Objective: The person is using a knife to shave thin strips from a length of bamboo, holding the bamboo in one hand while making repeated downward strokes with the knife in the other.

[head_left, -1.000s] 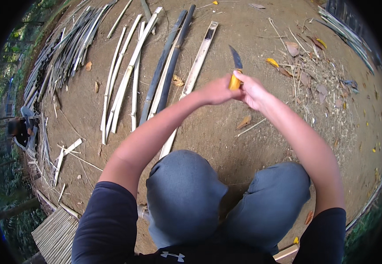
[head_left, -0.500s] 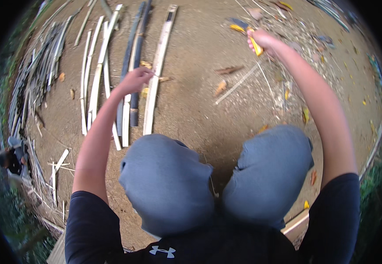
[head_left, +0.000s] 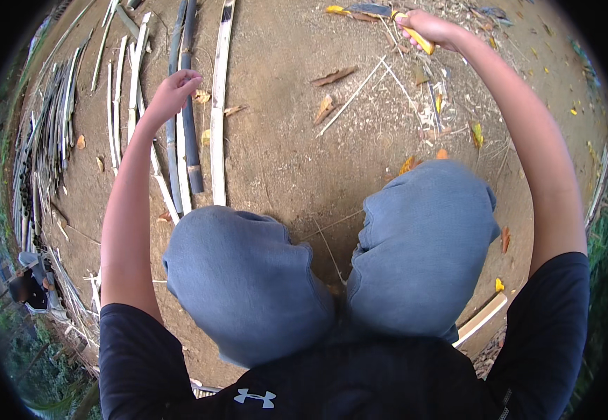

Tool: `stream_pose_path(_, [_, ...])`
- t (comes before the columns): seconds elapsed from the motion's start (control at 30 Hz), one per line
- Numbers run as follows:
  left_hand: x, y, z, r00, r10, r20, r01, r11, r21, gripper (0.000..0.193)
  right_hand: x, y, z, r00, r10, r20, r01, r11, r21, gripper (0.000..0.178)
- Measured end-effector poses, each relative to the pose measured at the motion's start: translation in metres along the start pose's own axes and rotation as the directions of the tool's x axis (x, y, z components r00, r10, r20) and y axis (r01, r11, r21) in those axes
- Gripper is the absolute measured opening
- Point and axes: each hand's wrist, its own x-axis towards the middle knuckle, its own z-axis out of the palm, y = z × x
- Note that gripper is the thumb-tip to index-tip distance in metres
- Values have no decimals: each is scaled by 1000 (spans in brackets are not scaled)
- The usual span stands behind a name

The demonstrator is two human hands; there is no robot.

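My right hand (head_left: 426, 31) is wrapped round the yellow handle of a knife (head_left: 418, 35) at the upper right. Its dark blade points left, over the ground. My left hand (head_left: 177, 91) hangs above dark bamboo poles (head_left: 191, 119) with loosely curled fingers. Nothing can be seen sticking out from them. Just right of this hand lies a long pale split bamboo strip (head_left: 218, 133), apart from the fingers. More pale strips (head_left: 136, 77) lie farther left, partly covered by my left forearm.
A heap of thin grey sticks (head_left: 52, 133) lies at the far left. Dry leaves (head_left: 333, 75) and shavings are scattered at the upper right. Another person (head_left: 34, 283) is at the lower left edge. A pale wooden piece (head_left: 482, 318) lies beside my right leg.
The whole view has shifted, with the ground sliding up and left. My left hand has drawn away leftward from the pale strip. The knife has moved right over the ground in my right hand.
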Motion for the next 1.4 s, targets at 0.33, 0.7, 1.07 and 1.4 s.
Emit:
stream_pose_path(0.33, [18, 2, 61, 994, 64, 91, -81, 978, 192, 47, -34, 61, 54, 989, 70, 131, -82, 993, 86, 24])
stream_pose_path(0.7, [36, 47, 98, 978, 100, 181, -124, 985, 124, 27, -44, 48, 78, 993, 3, 119, -17, 993, 117, 24])
stream_pose_path(1.07, [57, 93, 102, 966, 209, 152, -224, 970, 92, 28, -57, 35, 72, 997, -39, 61, 35, 998, 59, 25])
stream_pose_path(1.4, [9, 99, 102, 957, 259, 133, -273, 958, 94, 23, -74, 48, 73, 999, 32, 37, -35, 997, 62, 26])
